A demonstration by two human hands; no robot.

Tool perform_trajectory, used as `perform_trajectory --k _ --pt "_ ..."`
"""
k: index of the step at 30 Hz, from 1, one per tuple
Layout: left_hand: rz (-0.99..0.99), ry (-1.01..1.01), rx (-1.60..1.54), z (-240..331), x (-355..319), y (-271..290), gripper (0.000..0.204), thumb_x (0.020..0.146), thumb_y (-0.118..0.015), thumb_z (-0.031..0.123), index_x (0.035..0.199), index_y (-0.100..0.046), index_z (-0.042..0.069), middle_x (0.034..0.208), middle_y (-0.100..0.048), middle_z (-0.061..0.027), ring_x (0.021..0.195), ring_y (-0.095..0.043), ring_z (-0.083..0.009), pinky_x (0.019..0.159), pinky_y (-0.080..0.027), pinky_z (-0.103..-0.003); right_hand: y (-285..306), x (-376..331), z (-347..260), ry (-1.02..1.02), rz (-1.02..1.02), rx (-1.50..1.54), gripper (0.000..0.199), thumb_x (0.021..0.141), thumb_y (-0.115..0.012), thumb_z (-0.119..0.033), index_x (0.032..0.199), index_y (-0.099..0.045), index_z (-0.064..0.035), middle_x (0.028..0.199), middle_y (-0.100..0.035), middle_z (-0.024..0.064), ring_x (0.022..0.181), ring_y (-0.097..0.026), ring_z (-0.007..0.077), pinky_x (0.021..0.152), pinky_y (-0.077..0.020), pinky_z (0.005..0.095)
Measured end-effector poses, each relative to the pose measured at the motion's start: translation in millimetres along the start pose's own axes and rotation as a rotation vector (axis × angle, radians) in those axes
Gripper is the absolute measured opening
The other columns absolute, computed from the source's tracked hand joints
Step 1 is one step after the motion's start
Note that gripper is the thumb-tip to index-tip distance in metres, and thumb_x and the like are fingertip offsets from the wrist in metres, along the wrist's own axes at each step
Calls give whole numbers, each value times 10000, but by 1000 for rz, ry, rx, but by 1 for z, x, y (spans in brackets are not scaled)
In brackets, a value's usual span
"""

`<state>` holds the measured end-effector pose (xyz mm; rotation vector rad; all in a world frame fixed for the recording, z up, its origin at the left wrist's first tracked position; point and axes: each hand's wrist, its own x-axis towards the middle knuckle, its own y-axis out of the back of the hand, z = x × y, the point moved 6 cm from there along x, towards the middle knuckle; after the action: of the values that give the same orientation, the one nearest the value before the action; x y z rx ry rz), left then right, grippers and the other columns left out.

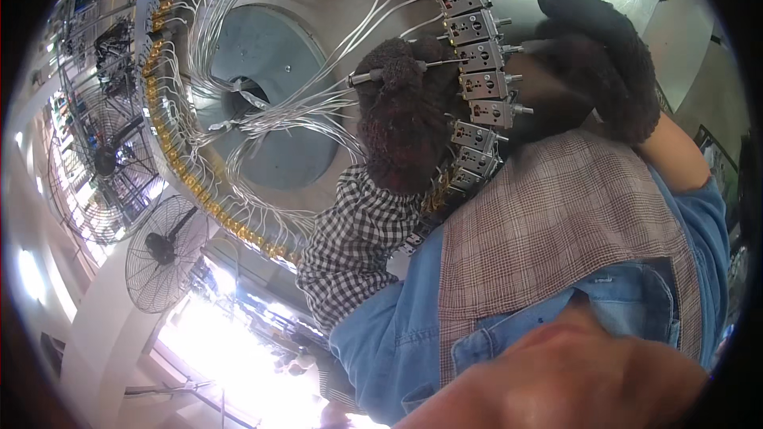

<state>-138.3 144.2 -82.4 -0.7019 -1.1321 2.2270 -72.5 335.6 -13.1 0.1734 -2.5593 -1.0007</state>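
My left hand, in a dark knitted glove with a checked sleeve below it, is closed around a slim silver screwdriver. The tool's thin shaft reaches across to a metal block in a curved row of similar blocks with holes and outer studs. On the outer side of that row is my right hand, also in a dark glove. Its fingers bend toward the stud of the same block, around a dark tapered piece that I cannot make out. Part of the right hand's grip is hidden in shadow.
Bundles of white wires run from the centre of a round grey plate to the ring's brass-coloured terminals. At left stand wire-caged fans. A plaid apron lies close to the blocks' near side.
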Motion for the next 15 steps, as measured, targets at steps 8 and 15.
perform_trajectory --k 8,15 --pt "87 -45 -16 0 -2 -7 164 912 -516 185 1042 -515 84 1084 -554 -113 1021 -578 -324 718 -563 -466 -3 -7 12 -123 163 215 406 835 -597 -91 1218 -496 -3 1238 -518 139 1050 -569 236 873 -487 308" --pt "198 44 45 -5 -1 -4 212 924 -514 249 1051 -492 81 1066 -564 -122 964 -598 -316 713 -558 -453 -6 -6 21 -318 279 516 393 869 -584 -128 1237 -493 -24 1182 -563 114 1031 -571 204 856 -486 299"
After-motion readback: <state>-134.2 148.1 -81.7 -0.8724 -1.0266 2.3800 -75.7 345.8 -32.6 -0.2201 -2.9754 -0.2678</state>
